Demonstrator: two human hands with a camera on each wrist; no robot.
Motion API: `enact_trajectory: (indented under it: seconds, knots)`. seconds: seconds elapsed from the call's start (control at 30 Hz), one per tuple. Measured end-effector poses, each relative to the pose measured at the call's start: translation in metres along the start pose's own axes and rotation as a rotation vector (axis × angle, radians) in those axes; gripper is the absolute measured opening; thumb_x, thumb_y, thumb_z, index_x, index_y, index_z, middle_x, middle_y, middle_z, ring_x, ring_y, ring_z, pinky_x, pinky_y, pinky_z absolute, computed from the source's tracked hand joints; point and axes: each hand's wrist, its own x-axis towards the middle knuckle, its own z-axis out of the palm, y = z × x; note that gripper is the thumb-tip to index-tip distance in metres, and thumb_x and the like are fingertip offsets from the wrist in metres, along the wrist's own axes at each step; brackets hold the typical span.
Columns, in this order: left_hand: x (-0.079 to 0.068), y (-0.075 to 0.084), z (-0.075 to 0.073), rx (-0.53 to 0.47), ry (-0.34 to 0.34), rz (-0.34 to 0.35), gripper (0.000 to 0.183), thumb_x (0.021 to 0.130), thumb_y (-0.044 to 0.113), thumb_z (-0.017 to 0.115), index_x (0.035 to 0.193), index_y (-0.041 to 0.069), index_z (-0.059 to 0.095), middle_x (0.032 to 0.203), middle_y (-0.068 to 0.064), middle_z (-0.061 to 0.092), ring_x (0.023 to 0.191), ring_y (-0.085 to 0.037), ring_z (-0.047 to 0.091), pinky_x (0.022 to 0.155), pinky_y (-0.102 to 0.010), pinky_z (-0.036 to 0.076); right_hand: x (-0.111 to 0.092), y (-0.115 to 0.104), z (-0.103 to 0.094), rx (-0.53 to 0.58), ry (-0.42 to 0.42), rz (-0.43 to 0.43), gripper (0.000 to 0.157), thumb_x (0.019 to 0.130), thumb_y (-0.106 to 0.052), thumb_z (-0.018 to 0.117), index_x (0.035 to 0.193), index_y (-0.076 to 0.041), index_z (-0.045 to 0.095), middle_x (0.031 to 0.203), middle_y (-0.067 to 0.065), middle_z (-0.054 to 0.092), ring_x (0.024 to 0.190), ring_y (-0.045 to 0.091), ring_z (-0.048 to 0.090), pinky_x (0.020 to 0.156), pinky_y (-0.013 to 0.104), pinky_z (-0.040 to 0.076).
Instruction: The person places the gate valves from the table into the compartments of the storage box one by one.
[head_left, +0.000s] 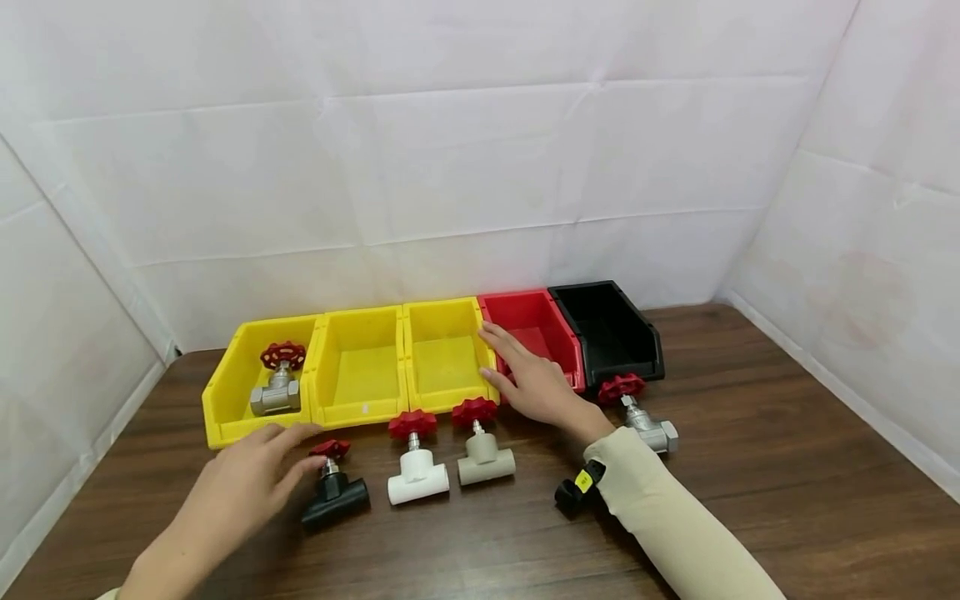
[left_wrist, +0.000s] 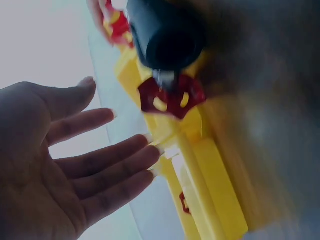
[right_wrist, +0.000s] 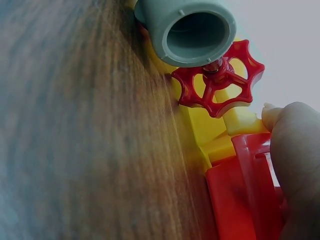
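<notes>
My left hand (head_left: 232,487), fingers and thumb spread, hovers beside a black tee-shaped valve (head_left: 335,500) with a red handwheel. The left wrist view shows nothing in its grasp, and the valve's dark pipe end (left_wrist: 175,45) stands apart from the fingertips. Fingers extended, my right hand (head_left: 536,387) is at the walls between the right-hand yellow bin (head_left: 444,358) and the red bin (head_left: 516,310). Just in front of it stands a grey-beige valve (head_left: 486,464), its red handwheel (right_wrist: 220,80) near the thumb in the right wrist view. To that valve's left is a white valve (head_left: 417,479).
A metal valve (head_left: 277,393) sits in the left yellow bin (head_left: 217,408), beside the middle yellow bin (head_left: 366,375). A black bin (head_left: 603,333) ends the row at right. Another metal valve (head_left: 651,429) lies beyond the right forearm. White sheeting (head_left: 465,167) encloses the wooden table (head_left: 750,433).
</notes>
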Motion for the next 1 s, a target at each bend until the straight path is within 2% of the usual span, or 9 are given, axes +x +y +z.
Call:
enact_trajectory:
  seconds: [0.07,0.17,0.3,0.5,0.73,1.0]
  knots:
    - [-0.003,0.004,0.003,0.0,-0.047,-0.004,0.034,0.085,0.029,0.073,0.115,0.012,0.068,0.1,-0.008,0.067,0.082,-0.025,0.064,0.069,-0.047,0.052,0.0,-0.001,0.0,-0.001,0.005,0.004,0.065,0.096,-0.041,0.054,0.153,-0.028,0.025,0.157,-0.011,0.019,0.112,0.024,0.057,0.061,0.031,0.051]
    - [-0.005,0.006,0.005,0.002,-0.098,-0.011,0.035,0.086,0.033,0.072,0.117,0.016,0.067,0.095,-0.005,0.065,0.074,-0.019,0.062,0.064,-0.043,0.051,0.0,-0.002,0.0,0.002,0.009,0.009,0.065,0.096,-0.04,0.055,0.153,-0.028,0.025,0.157,-0.011,0.02,0.109,0.024,0.059,0.059,0.03,0.051]
    - [-0.008,0.004,0.006,-0.002,-0.172,-0.043,0.04,0.087,0.038,0.069,0.121,0.019,0.065,0.086,0.0,0.063,0.063,-0.011,0.052,0.056,-0.038,0.048,0.0,-0.002,0.001,0.001,0.004,0.012,0.065,0.096,-0.04,0.055,0.153,-0.028,0.025,0.157,-0.011,0.019,0.113,0.024,0.057,0.062,0.032,0.051]
    - [-0.012,0.002,0.009,-0.08,-0.244,-0.043,0.042,0.087,0.038,0.068,0.123,0.017,0.065,0.088,0.0,0.065,0.065,-0.009,0.053,0.059,-0.035,0.049,0.001,-0.002,0.0,0.005,0.008,0.009,0.065,0.096,-0.039,0.055,0.152,-0.028,0.026,0.157,-0.012,0.02,0.108,0.025,0.059,0.056,0.028,0.048]
    - [-0.013,0.005,0.012,-0.132,-0.29,-0.022,0.044,0.085,0.043,0.068,0.123,0.021,0.064,0.099,-0.002,0.066,0.081,-0.015,0.064,0.07,-0.041,0.053,0.0,-0.001,0.0,0.008,0.001,0.014,0.064,0.097,-0.041,0.054,0.153,-0.028,0.025,0.157,-0.012,0.019,0.109,0.024,0.059,0.054,0.025,0.047]
    - [-0.012,0.006,0.016,-0.153,-0.325,-0.003,0.041,0.086,0.037,0.07,0.124,0.023,0.063,0.105,-0.007,0.065,0.088,-0.023,0.065,0.074,-0.045,0.052,0.0,-0.001,-0.001,0.005,0.007,0.013,0.065,0.097,-0.041,0.054,0.153,-0.028,0.025,0.157,-0.011,0.02,0.112,0.025,0.057,0.058,0.029,0.049]
